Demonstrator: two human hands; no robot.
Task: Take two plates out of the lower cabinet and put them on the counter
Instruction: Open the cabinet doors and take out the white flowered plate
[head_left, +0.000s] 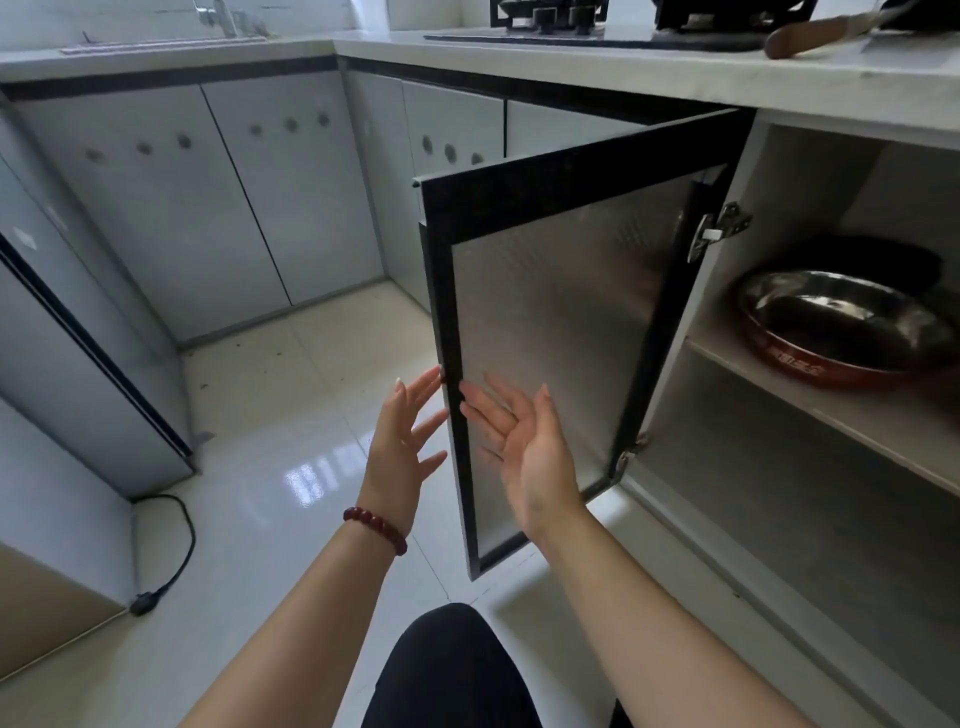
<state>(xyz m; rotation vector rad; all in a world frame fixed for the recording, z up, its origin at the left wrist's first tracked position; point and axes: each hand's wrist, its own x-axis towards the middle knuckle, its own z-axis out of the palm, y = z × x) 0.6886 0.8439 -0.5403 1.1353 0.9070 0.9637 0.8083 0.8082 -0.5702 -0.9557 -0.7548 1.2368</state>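
Observation:
The lower cabinet's door (561, 312), black-framed with a frosted panel, stands swung open. My left hand (402, 441) is open with fingers spread, its fingertips at the door's outer edge. My right hand (519, 447) is open too, palm up, just in front of the door's inner face. Inside the cabinet, on the upper shelf (831, 410), lies a shallow steel dish with a red rim (841, 327), and something dark sits behind it. The lower compartment (779, 519) looks bare in the part I see. The counter (675, 67) runs above.
A gas hob (550, 21) and a wooden-handled utensil (815, 34) rest on the counter. Closed grey cabinet doors (218, 197) line the corner to the left. A black power cord (176, 561) lies on the glossy tiled floor. My knee (452, 670) is at the bottom.

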